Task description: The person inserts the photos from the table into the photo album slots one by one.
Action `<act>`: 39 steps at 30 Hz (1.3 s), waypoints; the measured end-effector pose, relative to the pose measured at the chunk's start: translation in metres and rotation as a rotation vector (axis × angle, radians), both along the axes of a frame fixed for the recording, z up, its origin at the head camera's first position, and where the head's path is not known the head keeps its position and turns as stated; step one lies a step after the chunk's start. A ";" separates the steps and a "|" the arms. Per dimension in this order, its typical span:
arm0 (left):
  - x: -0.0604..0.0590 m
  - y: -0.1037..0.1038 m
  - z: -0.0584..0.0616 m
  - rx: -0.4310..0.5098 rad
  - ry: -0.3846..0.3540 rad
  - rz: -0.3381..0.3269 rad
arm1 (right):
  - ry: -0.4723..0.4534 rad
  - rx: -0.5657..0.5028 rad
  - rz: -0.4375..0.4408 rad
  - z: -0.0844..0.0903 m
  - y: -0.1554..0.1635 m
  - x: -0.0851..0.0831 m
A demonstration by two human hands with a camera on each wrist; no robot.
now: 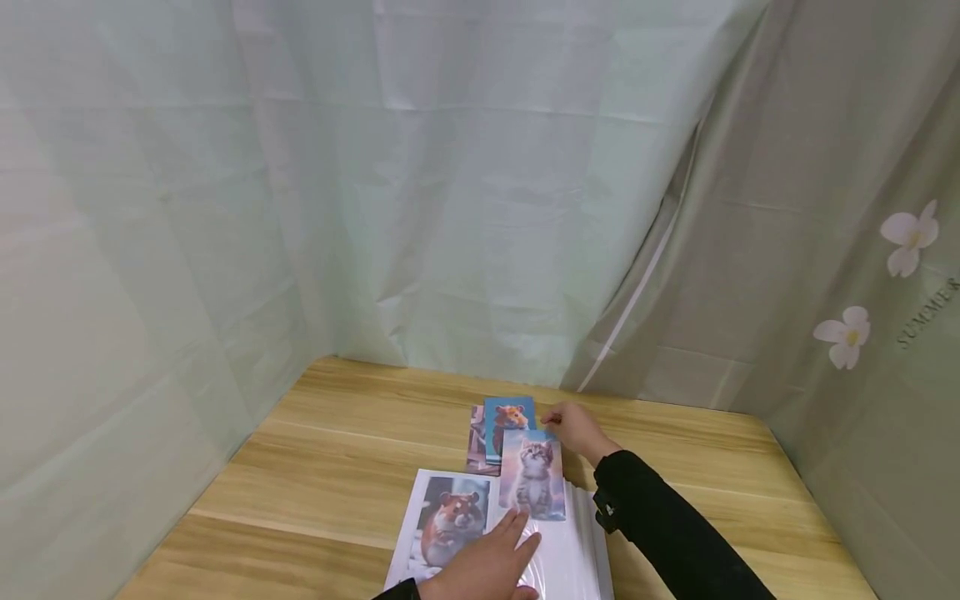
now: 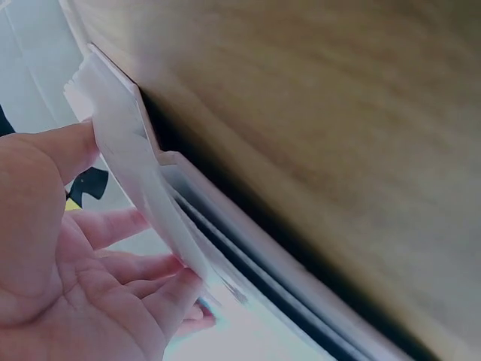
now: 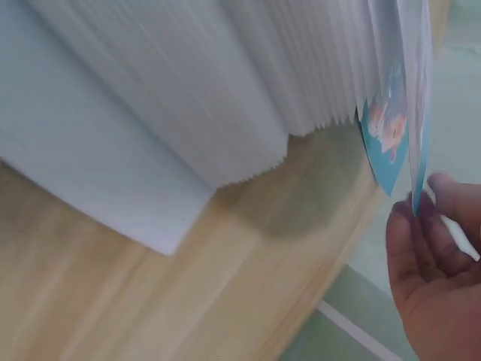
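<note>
My fingers pinch a kitten photo by its top corner over an open album

My right hand nips the far right corner of the kitten photo between thumb and fingertips, just right of centre in the lower part of the head view; my left hand, fingers straight, presses flat on the clear sleeve page of the album at the bottom edge. The print looks light, thin and glossy, likely slippery and easy to crease, so I judge the edges or a corner the best hold, not the face. Its long axis runs away from me, the kitten's head toward the far curtain, its lower end over the album page. A hamster print sits in the left page, and a small stack of photos lies just beyond on the wooden table.
</note>
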State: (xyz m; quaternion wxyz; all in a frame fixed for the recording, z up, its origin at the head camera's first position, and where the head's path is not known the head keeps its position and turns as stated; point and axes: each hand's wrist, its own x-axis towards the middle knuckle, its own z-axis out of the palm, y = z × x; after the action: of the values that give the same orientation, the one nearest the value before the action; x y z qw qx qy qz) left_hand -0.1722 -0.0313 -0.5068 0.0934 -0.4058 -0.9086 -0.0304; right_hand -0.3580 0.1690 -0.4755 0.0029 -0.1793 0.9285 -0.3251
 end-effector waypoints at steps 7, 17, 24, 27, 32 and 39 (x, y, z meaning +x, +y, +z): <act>0.000 0.001 0.001 -0.001 -0.047 0.018 | -0.069 -0.002 0.123 0.002 -0.005 -0.005; 0.001 0.000 0.002 0.013 -0.047 0.004 | -0.273 -0.209 0.084 0.008 -0.002 -0.001; 0.001 -0.002 0.002 0.010 -0.029 -0.008 | -0.353 -0.205 0.056 0.008 -0.001 0.005; 0.000 -0.002 0.001 0.003 -0.032 -0.011 | -0.387 -0.209 0.069 0.009 -0.001 0.008; 0.000 -0.002 0.002 0.008 -0.058 -0.002 | -0.438 -0.229 0.100 0.010 0.000 0.011; 0.001 0.000 0.007 0.023 -0.131 0.024 | -0.546 -0.238 0.121 0.009 0.004 0.014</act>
State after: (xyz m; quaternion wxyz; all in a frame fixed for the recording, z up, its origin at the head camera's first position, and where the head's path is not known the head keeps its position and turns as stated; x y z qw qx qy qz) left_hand -0.1716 -0.0312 -0.4994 0.0390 -0.3908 -0.9173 -0.0663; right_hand -0.3437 0.1727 -0.4664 0.2506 -0.1395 0.8363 -0.4672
